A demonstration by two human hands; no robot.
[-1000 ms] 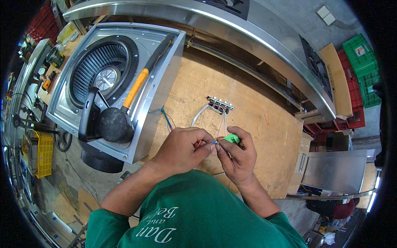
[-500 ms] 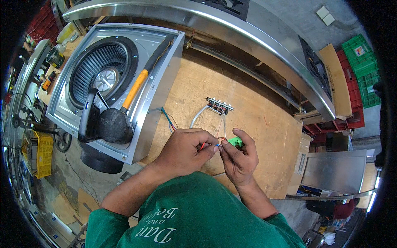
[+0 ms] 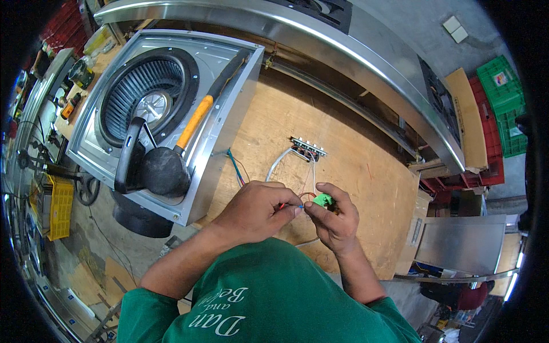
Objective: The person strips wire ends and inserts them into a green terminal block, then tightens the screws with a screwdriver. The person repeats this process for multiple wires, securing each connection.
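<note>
Workshop clutter rings the scene: a long stainless hood shell [image 3: 354, 51] curves across the far side, green and red crates [image 3: 503, 97] stand at far right, and a yellow crate [image 3: 60, 206] sits at the left edge. Central is a plywood bench top [image 3: 366, 188], bare across most of its right half.

On the bench's left portion lies a sheet-metal blower housing [image 3: 229, 120] with its round fan wheel [image 3: 143, 97] exposed. A mallet with an orange and black handle [image 3: 194, 123] rests across the housing, its black head at the near edge.

Further right, a small switch strip [image 3: 307, 148] lies flat on the plywood, with white leads running from it toward the person.

At near centre both hands meet just above the bench. The left hand [image 3: 257, 208] is curled, its fingertips pinching thin red and blue wires [image 3: 289, 207]. The right hand [image 3: 337, 220] pinches a small green connector [image 3: 323, 199] between thumb and forefinger, touching the wire ends. Whether a wire is already seated in the connector cannot be told.

Judgement: the step in hand appears to be joining a wire end to the green connector. The next move likely calls for fine alignment of the bare end with its slot and a steady push, while the connector is kept from twisting.
</note>
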